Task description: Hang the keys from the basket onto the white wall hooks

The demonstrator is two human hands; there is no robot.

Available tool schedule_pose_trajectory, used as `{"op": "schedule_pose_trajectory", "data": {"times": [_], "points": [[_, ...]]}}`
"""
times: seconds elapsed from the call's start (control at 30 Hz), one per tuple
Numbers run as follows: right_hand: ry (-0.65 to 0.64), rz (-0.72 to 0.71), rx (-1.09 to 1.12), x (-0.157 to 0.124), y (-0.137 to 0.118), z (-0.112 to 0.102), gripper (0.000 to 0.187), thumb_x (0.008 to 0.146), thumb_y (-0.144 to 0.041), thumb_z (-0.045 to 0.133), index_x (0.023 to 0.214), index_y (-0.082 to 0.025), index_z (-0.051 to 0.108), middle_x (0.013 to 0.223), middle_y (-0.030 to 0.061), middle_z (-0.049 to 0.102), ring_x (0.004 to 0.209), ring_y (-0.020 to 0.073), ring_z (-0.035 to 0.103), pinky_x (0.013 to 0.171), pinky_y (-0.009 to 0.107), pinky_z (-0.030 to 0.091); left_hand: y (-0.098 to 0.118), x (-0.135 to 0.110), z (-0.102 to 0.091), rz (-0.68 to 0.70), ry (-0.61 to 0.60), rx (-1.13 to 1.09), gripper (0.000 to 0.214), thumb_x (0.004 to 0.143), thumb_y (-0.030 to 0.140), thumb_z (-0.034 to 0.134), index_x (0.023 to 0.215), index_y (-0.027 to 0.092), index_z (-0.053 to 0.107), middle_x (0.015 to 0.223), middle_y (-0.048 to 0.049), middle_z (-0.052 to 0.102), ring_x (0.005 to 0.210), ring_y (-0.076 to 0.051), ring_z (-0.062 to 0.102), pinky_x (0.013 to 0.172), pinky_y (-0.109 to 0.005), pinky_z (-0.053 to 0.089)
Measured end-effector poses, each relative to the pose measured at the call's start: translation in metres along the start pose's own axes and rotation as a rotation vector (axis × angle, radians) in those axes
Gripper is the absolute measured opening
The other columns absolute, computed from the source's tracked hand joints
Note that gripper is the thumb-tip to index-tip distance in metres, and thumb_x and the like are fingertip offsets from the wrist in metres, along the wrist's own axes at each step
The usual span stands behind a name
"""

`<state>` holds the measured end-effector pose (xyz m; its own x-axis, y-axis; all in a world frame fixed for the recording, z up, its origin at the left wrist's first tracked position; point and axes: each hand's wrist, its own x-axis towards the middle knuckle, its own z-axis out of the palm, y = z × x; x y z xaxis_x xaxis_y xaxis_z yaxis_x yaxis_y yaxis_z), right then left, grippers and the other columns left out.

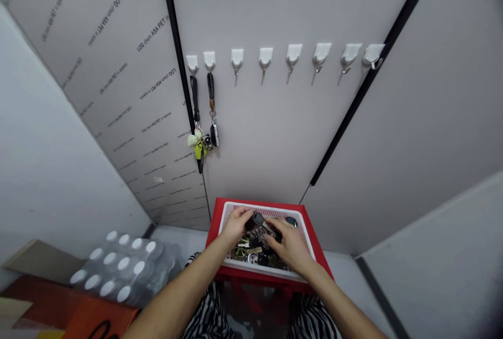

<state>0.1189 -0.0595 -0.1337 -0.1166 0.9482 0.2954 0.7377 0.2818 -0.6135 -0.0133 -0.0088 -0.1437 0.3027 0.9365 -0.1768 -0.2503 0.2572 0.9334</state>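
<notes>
A white plastic basket (309,229) holds a jumble of keys, rings and key fobs (255,250). Over it, my left hand (234,226) pinches a dark car key (258,219) by its head, between thumb and fingers. The key's metal blade points toward my right hand (291,247), whose thumb and forefinger close around the blade's end and some dark pieces partly hidden beneath the fingers. A round dark fob (291,221) lies in the basket's far right corner, beyond my right hand.
The basket stands on a red stool (320,258) before a pale wall. Several white hooks (266,56) line the wall; the two leftmost carry a black strap (194,98) and a braided strap (211,90) with keys. Capped bottles (121,261) and an orange box (98,318) are at left.
</notes>
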Motion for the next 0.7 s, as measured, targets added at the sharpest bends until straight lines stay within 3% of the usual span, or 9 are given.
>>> {"op": "schedule_pose_trajectory", "data": {"times": [0.1, 0.2, 0.4, 0.53, 0.7], "points": [[0.041, 0.077, 0.173, 0.005, -0.006, 0.008, 0.033, 0.063, -0.028, 0.045, 0.094, -0.019, 0.048, 0.080, 0.0039, 0.058, 0.072, 0.0154, 0.050, 0.068, 0.029, 0.038, 0.001, 0.000, -0.001, -0.018, 0.006, -0.047, 0.029, 0.049, 0.039, 0.055, 0.059, 0.013, 0.047, 0.049, 0.0041, 0.047, 0.045, -0.006, 0.042, 0.045, -0.018, 0.032], [0.098, 0.184, 0.312, 0.009, -0.007, 0.011, 0.023, 0.065, -0.029, 0.041, 0.083, -0.018, 0.053, 0.066, 0.0024, 0.058, 0.060, 0.0142, 0.051, 0.059, 0.028, 0.040, 0.000, 0.000, -0.002, -0.020, 0.030, -0.026, 0.026, 0.048, 0.036, 0.056, 0.058, 0.013, 0.048, 0.047, 0.0048, 0.046, 0.042, -0.005, 0.041, 0.043, -0.018, 0.030], [0.317, 0.344, 0.434, 0.006, 0.002, 0.005, 0.022, 0.065, -0.033, 0.041, 0.072, -0.016, 0.053, 0.063, 0.0030, 0.058, 0.060, 0.0148, 0.052, 0.057, 0.027, 0.041, 0.000, 0.000, -0.004, 0.081, 0.156, 0.108, 0.013, 0.050, 0.025, 0.053, 0.053, 0.013, 0.050, 0.048, 0.0044, 0.048, 0.047, -0.006, 0.042, 0.048, -0.018, 0.032], [0.259, 0.292, 0.365, 0.003, 0.000, 0.006, 0.021, 0.064, -0.032, 0.044, 0.073, -0.017, 0.054, 0.070, 0.0037, 0.059, 0.065, 0.0151, 0.052, 0.062, 0.027, 0.040, -0.002, 0.000, -0.006, 0.183, 0.171, 0.244, 0.007, 0.052, 0.020, 0.050, 0.050, 0.014, 0.050, 0.050, 0.0037, 0.049, 0.052, -0.007, 0.043, 0.054, -0.019, 0.034], [0.112, 0.074, 0.186, 0.004, -0.006, 0.011, 0.019, 0.065, -0.026, 0.043, 0.077, -0.018, 0.055, 0.078, 0.0040, 0.058, 0.074, 0.0139, 0.050, 0.069, 0.027, 0.037, -0.003, -0.003, -0.006, 0.271, 0.073, 0.354, 0.005, 0.054, 0.019, 0.048, 0.053, 0.014, 0.050, 0.060, 0.0011, 0.052, 0.061, -0.009, 0.046, 0.061, -0.020, 0.035]]}}
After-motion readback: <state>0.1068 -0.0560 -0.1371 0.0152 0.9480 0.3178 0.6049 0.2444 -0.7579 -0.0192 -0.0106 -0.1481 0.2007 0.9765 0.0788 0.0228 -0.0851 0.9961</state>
